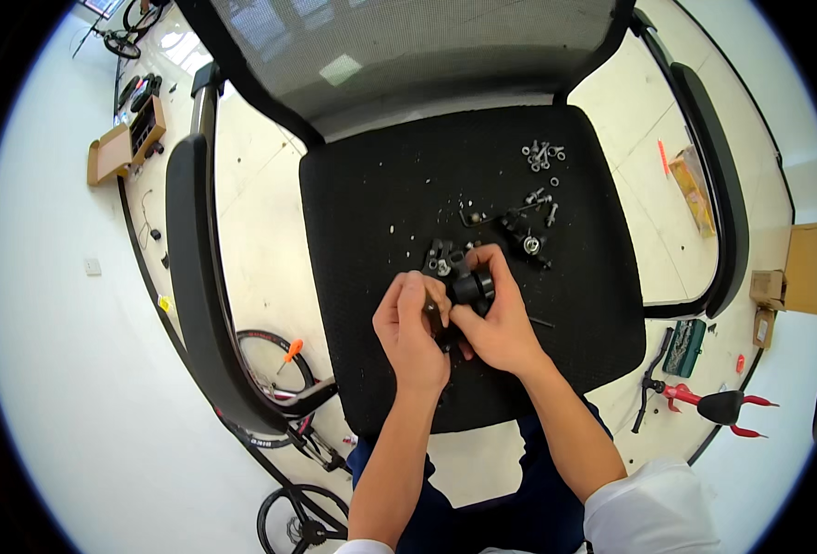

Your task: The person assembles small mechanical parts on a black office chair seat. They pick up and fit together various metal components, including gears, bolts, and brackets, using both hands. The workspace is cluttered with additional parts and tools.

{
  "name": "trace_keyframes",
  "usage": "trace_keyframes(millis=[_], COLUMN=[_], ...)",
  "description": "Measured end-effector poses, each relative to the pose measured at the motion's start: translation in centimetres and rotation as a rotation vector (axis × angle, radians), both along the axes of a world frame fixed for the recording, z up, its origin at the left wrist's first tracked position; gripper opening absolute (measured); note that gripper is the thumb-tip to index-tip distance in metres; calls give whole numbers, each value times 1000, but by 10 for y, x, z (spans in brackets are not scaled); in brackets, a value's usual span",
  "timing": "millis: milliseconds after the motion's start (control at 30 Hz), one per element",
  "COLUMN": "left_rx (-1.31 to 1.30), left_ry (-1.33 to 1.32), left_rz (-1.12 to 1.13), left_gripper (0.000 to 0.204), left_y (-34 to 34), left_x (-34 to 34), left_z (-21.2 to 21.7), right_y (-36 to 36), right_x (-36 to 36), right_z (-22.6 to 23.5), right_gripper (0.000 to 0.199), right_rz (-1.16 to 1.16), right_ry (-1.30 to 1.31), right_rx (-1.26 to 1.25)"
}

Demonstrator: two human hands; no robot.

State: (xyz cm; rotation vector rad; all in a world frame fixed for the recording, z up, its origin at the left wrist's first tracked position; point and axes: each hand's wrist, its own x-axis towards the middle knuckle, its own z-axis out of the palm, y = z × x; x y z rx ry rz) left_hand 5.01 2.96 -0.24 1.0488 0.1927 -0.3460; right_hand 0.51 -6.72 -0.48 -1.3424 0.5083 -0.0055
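Observation:
Over the black chair seat (pixel 371 231), both my hands are closed close together around dark parts. My right hand (pixel 505 323) grips a black cylindrical part (pixel 471 288) between thumb and fingers. My left hand (pixel 410 328) pinches a dark part (pixel 434 316), mostly hidden by its fingers. Whether the two parts are joined, I cannot tell. Just beyond the fingers is a black bracket-like part (pixel 443 258) with a silver bolt. To the right lies another black mechanical part (pixel 530 245) with a silver bolt, near a black hex key (pixel 471 220). A thin dark rod (pixel 542 323) lies beside my right wrist.
Silver bolts and nuts (pixel 539 155) sit in a pile at the seat's far right, with a few loose bolts (pixel 550 214) nearer. Armrests (pixel 191 277) flank the seat. On the floor are a bicycle wheel (pixel 265 346), an orange-handled screwdriver (pixel 294 350), a green case (pixel 684 348) and a red frame (pixel 685 395).

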Motion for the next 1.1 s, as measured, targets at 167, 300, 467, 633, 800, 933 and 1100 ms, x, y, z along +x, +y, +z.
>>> trace_keyframes(millis=[167, 300, 467, 633, 800, 933, 1100], left_rx=[97, 310, 628, 957, 986, 1031, 975], left_ry=[154, 71, -61, -229, -293, -303, -271], left_rz=[-141, -127, -196, -388, -417, -433, -487], left_gripper=[36, 38, 39, 33, 31, 29, 30], left_y=[14, 38, 63, 57, 50, 52, 48], left_x=[11, 27, 37, 25, 24, 21, 19], left_z=[0, 1, -8, -21, -20, -10, -1], right_y=[-32, -64, -68, -49, 6, 6, -11], right_x=[-6, -11, -25, -18, 11, 18, 16], right_z=[-1, 3, 10, 20, -11, -15, -1], right_gripper=[40, 39, 41, 53, 46, 42, 36], right_rz=[-226, -259, 102, 24, 138, 150, 69], right_ry=[-35, 34, -34, -90, -230, -218, -182], right_rx=[5, -393, -1014, -1238, -1154, -1054, -611])
